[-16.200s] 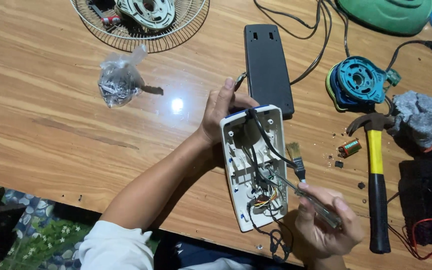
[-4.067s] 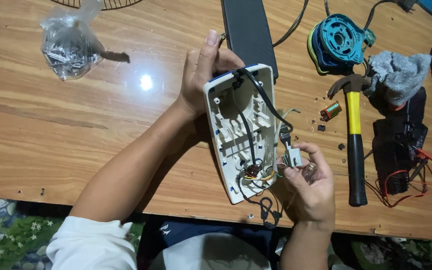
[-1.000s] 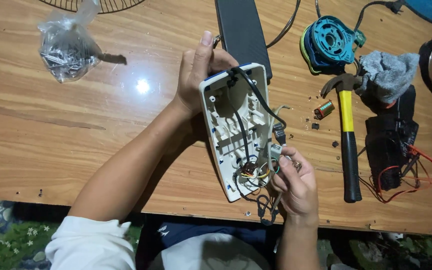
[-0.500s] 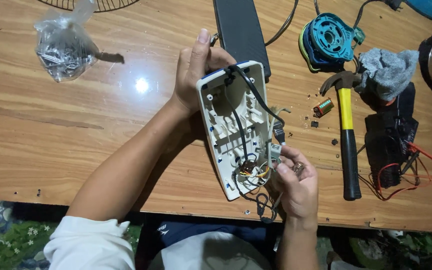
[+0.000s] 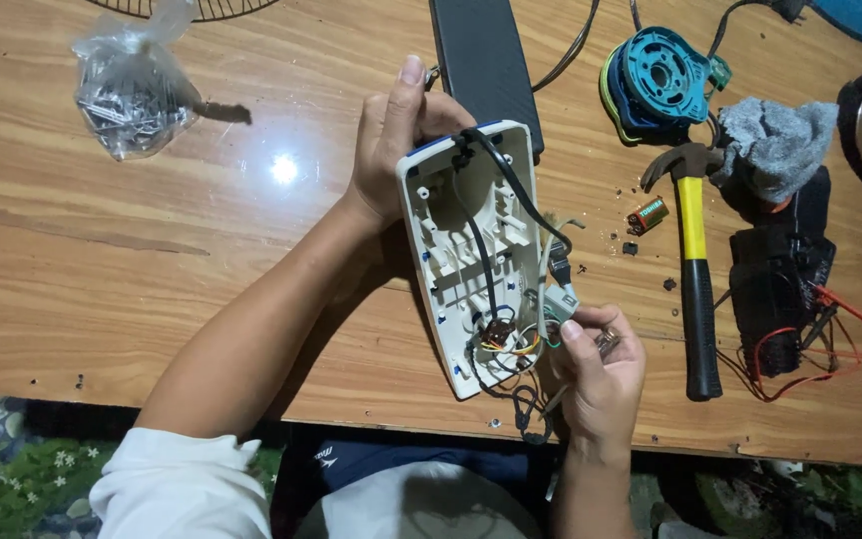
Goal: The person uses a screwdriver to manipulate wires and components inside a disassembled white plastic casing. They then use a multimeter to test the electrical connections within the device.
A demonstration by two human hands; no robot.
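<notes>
My left hand (image 5: 396, 140) grips the far end of an open white plastic housing (image 5: 451, 250) and holds it tilted above the wooden table (image 5: 152, 260). Black cables (image 5: 496, 190) run down the inside of the housing to a bundle of coloured wires (image 5: 506, 339) at its near end. My right hand (image 5: 601, 374) is at the near right edge of the housing. Its thumb and fingers pinch a small grey part (image 5: 559, 302) that hangs on the wires, and a thin metal piece (image 5: 606, 344) shows between the fingers.
A yellow-handled hammer (image 5: 692, 269) lies right of the housing, with a small battery (image 5: 647, 215) beside it. Further right are a black device with red wires (image 5: 785, 299), a grey rag (image 5: 775, 140) and a blue motor part (image 5: 655, 80). A black slab (image 5: 481, 60) and a bag of screws (image 5: 132, 95) lie beyond.
Over the last second the hands have hardly moved. My right hand stays at the wires on the housing's near right edge, shifted slightly. Earlier it held a long tool there.
</notes>
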